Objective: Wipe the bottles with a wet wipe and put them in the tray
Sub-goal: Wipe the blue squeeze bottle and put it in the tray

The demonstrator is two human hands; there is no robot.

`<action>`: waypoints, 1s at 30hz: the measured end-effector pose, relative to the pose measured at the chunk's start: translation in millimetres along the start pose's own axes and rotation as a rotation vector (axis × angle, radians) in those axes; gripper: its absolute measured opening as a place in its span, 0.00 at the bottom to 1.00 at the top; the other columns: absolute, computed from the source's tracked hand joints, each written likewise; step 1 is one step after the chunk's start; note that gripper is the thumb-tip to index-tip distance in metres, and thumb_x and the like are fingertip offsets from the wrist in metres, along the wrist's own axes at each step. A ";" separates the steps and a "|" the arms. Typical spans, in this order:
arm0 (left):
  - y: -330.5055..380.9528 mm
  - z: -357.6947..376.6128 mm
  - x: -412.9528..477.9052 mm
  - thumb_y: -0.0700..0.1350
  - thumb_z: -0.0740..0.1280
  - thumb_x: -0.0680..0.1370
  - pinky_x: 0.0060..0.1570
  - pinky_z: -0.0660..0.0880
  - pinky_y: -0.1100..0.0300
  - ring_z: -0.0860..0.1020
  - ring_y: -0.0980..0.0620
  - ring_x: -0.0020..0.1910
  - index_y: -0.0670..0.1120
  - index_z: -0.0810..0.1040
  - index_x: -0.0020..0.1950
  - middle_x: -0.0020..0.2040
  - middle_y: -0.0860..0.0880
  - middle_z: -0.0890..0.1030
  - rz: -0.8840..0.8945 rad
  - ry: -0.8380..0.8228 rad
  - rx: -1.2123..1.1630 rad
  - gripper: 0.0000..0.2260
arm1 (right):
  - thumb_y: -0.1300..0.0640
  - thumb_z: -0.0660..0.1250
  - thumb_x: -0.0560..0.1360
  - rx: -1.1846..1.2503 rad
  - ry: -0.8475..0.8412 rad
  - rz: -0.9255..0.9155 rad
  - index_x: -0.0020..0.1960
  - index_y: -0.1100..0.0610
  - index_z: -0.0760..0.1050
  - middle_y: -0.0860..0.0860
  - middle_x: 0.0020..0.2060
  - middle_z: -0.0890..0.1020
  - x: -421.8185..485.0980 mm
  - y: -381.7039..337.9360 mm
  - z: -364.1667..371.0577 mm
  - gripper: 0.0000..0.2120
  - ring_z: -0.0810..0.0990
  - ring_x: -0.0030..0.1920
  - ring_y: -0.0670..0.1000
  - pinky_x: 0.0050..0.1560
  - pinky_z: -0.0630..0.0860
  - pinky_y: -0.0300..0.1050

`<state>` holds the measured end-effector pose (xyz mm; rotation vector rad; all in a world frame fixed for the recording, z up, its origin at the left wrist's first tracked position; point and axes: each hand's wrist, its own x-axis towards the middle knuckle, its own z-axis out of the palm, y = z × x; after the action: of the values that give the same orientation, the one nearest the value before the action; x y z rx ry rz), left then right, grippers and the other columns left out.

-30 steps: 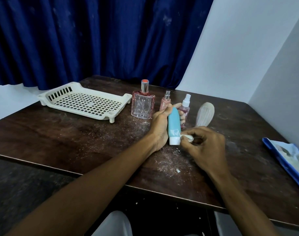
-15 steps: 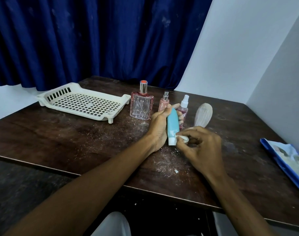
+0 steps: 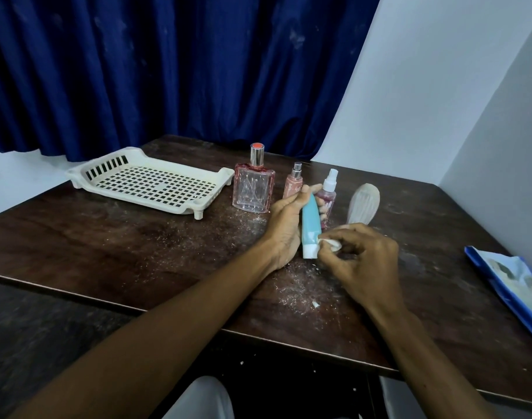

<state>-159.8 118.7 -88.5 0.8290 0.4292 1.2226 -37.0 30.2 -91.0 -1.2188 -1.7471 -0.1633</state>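
My left hand (image 3: 284, 225) grips a light blue tube (image 3: 310, 225) with a white cap, cap end pointing toward me, above the dark table. My right hand (image 3: 360, 260) pinches a small white wet wipe (image 3: 329, 244) against the tube's lower part, near the cap. Behind them stand a square pink perfume bottle (image 3: 253, 189), a slim pink spray bottle (image 3: 293, 182) and a small pink spray bottle with a white top (image 3: 328, 195), partly hidden by the tube. A ribbed clear bottle (image 3: 364, 207) lies to their right. The white perforated tray (image 3: 143, 179) sits at the back left with nothing in it.
White crumbs and dust are scattered over the brown table (image 3: 137, 246). A blue and white packet (image 3: 512, 285) lies at the right edge. A blue curtain (image 3: 167, 71) hangs behind, and a grey wall closes the right side.
My right hand with the wipe has shifted slightly along the tube near its cap. My left hand keeps its hold on the tube in the same spot.
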 end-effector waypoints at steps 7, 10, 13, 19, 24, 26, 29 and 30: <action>-2.2 -1.5 1.7 0.45 0.60 0.84 0.55 0.76 0.53 0.77 0.50 0.43 0.38 0.78 0.63 0.43 0.45 0.79 -0.005 -0.007 -0.003 0.14 | 0.65 0.78 0.65 -0.022 -0.020 -0.013 0.46 0.58 0.86 0.50 0.41 0.84 -1.5 -0.7 -1.1 0.10 0.81 0.39 0.43 0.42 0.77 0.30; -1.5 -0.9 1.7 0.45 0.60 0.83 0.55 0.75 0.53 0.77 0.51 0.43 0.39 0.79 0.61 0.42 0.46 0.79 0.000 -0.012 -0.009 0.13 | 0.66 0.78 0.66 -0.033 -0.014 -0.022 0.47 0.59 0.86 0.52 0.41 0.84 0.6 -1.8 1.0 0.10 0.81 0.38 0.43 0.43 0.75 0.26; -1.5 -0.7 1.2 0.44 0.61 0.83 0.55 0.76 0.55 0.77 0.52 0.42 0.40 0.79 0.61 0.42 0.47 0.80 0.002 -0.021 -0.007 0.12 | 0.65 0.78 0.67 -0.028 -0.037 -0.060 0.48 0.60 0.86 0.52 0.43 0.84 -1.1 -3.2 1.8 0.10 0.82 0.40 0.43 0.44 0.75 0.25; -1.6 -1.0 1.5 0.44 0.62 0.83 0.55 0.75 0.55 0.76 0.51 0.43 0.39 0.79 0.61 0.42 0.46 0.79 0.003 -0.013 -0.022 0.12 | 0.66 0.78 0.66 -0.031 -0.001 -0.033 0.47 0.60 0.86 0.52 0.41 0.84 1.7 -0.9 0.8 0.10 0.81 0.39 0.43 0.44 0.74 0.25; -1.0 -0.2 -0.1 0.44 0.62 0.83 0.53 0.76 0.57 0.76 0.52 0.43 0.40 0.79 0.60 0.41 0.48 0.82 0.007 -0.033 -0.003 0.11 | 0.64 0.78 0.66 -0.023 -0.032 -0.036 0.47 0.59 0.86 0.51 0.42 0.84 -1.8 0.4 -0.9 0.09 0.81 0.40 0.42 0.44 0.76 0.27; -0.8 0.4 -0.5 0.44 0.62 0.83 0.52 0.76 0.57 0.76 0.52 0.42 0.39 0.79 0.60 0.41 0.48 0.81 0.013 -0.029 -0.003 0.12 | 0.65 0.78 0.67 -0.022 -0.006 -0.009 0.47 0.59 0.86 0.51 0.42 0.84 0.8 1.5 0.4 0.09 0.81 0.39 0.42 0.43 0.76 0.28; -1.0 0.5 -0.7 0.44 0.63 0.82 0.51 0.77 0.58 0.76 0.52 0.42 0.38 0.78 0.63 0.42 0.46 0.79 0.020 -0.025 -0.002 0.14 | 0.65 0.77 0.68 -0.013 -0.013 -0.042 0.48 0.60 0.86 0.52 0.43 0.84 2.0 -1.3 3.0 0.09 0.82 0.40 0.43 0.43 0.77 0.27; -1.4 0.2 -0.5 0.44 0.63 0.82 0.50 0.77 0.58 0.76 0.52 0.42 0.38 0.78 0.64 0.42 0.46 0.79 0.024 -0.024 0.002 0.14 | 0.65 0.77 0.68 -0.013 -0.022 -0.060 0.48 0.60 0.86 0.52 0.43 0.84 1.0 -2.0 2.8 0.09 0.82 0.41 0.43 0.44 0.76 0.27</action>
<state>-158.9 118.0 -89.5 0.8525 0.4020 1.2336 -40.3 31.5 -91.0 -1.1822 -1.8053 -0.1982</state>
